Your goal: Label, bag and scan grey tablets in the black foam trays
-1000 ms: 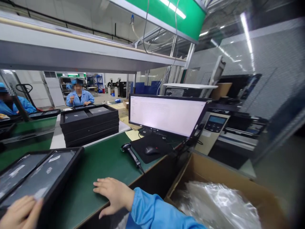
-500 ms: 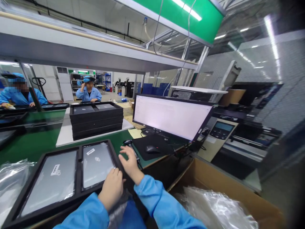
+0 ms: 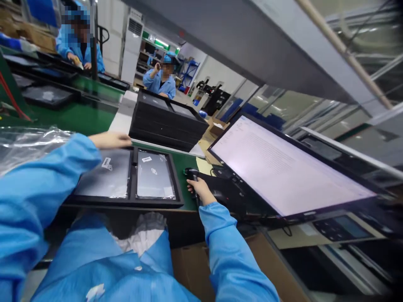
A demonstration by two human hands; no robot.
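Shifted since earlier: left hand [image 3: 112,139], from near corner of tray [image 3: 178,184] to far edge, grip impossible to tell; right hand [image 3: 203,191], now closed round scanner [image 3: 191,172]. Done: scanner grasped. Not yet over labels [image 3: 146,159] on wrapped panels [image 3: 155,178], lying in tray on bench [image 3: 189,203].

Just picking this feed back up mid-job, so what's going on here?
The person's right grip is closed around a handheld scanner. The left grip is at the far edge of a black tray; whether it touches is unclear. Two flat film-wrapped items lie in the tray. Beyond stands a stack of black trays, with a lit monitor to the right.
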